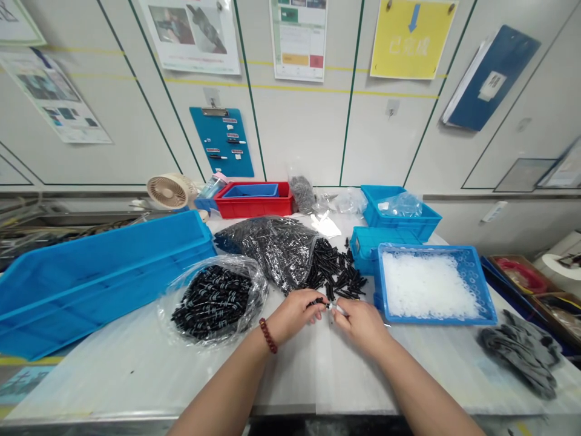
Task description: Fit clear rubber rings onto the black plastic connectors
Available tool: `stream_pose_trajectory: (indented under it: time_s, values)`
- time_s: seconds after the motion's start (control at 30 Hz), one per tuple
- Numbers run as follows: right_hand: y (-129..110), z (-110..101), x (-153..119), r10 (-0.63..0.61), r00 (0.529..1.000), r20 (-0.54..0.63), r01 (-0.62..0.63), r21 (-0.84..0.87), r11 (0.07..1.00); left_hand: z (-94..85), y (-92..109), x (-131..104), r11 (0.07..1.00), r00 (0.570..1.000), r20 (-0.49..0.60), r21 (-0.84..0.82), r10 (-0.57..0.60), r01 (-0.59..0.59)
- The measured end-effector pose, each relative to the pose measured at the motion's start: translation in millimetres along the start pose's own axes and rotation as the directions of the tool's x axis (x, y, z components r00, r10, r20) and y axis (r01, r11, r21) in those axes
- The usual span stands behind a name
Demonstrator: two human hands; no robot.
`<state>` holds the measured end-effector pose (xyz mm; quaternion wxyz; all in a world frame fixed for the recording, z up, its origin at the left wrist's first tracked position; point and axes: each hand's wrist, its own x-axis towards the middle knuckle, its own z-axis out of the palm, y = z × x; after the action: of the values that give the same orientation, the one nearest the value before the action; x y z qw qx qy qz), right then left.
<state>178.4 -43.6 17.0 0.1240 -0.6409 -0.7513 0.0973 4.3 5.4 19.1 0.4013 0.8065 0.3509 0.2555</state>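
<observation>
Two bare hands meet nearest the viewer, almost touching: the left hand has its thumb and fingers pinched around a black part, and the right hand grips a small white piece whose end meets or nearly meets that part; the exact contact is too small to tell. Grey gloves lie on the table to the right. Beside the left forearm, an open clear bag holds many black pieces with pale bands; to the right, a blue tray is heaped with small white rings. Just beyond the hands spreads a loose pile of seemingly plain black parts, with a large, well-filled plastic bag behind it. Judging by those bands, the open bag may hold finished pieces; if so, a good share is done, one part is in hand, and the pile, large bag and rings leave plenty to do. Farthest back, a red bin stands near the wall, below pinned sheets and a yellow sign.
</observation>
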Motion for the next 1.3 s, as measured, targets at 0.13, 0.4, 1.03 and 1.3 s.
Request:
stream_pose_trajectory:
  time_s: [0.13,0.4,1.03,1.3]
  values:
    - [-0.5,-0.6,0.1,0.021,1.000,0.005,-0.021,-0.023,0.999,0.8,-1.9,-0.2,1.000,1.000,0.012,-0.014,-0.007,0.007]
    - [-2.5,-0.6,1.0,0.084,0.996,0.000,-0.084,-0.071,0.994,1.1,-0.7,-0.8,0.999,1.000,-0.005,-0.051,-0.008,0.008]
    - [5.8,2.6,5.1,0.126,0.992,-0.015,-0.126,-0.006,0.992,-1.4,1.7,0.4,0.636,0.911,-0.317,0.653,-0.263,0.411]
    - [6.5,4.9,4.7,0.078,0.997,0.002,-0.078,0.048,0.996,-1.2,0.4,-1.4,0.688,0.955,-0.160,0.664,-0.252,0.293]
